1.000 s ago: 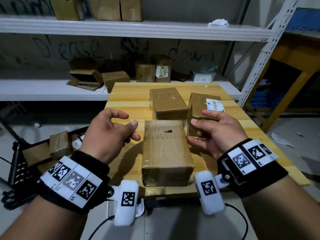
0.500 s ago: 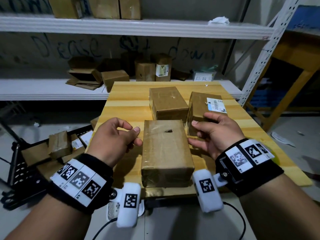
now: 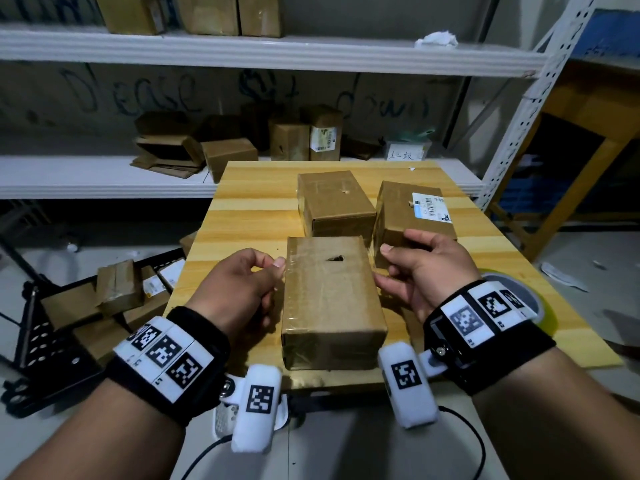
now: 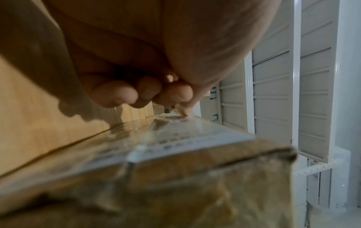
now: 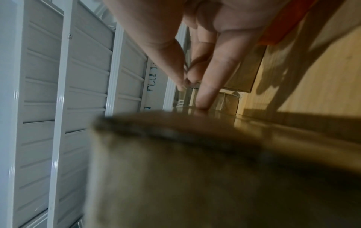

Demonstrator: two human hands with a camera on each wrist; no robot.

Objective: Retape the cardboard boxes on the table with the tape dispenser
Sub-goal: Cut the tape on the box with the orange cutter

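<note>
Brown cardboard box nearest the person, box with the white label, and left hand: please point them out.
Nearest brown cardboard box (image 3: 332, 303), head view, top face.
Box with white label (image 3: 398, 216), head view, bare top.
Left hand (image 3: 235, 289), head view, back.

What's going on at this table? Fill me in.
A person is working on the nearest cardboard box on the wooden table. The left hand touches the box's left edge with its thumb, and the right hand reaches in at its right side, one finger on the box. Two more boxes sit behind it. A roll of tape lies behind the right wrist, not picked up.
</note>
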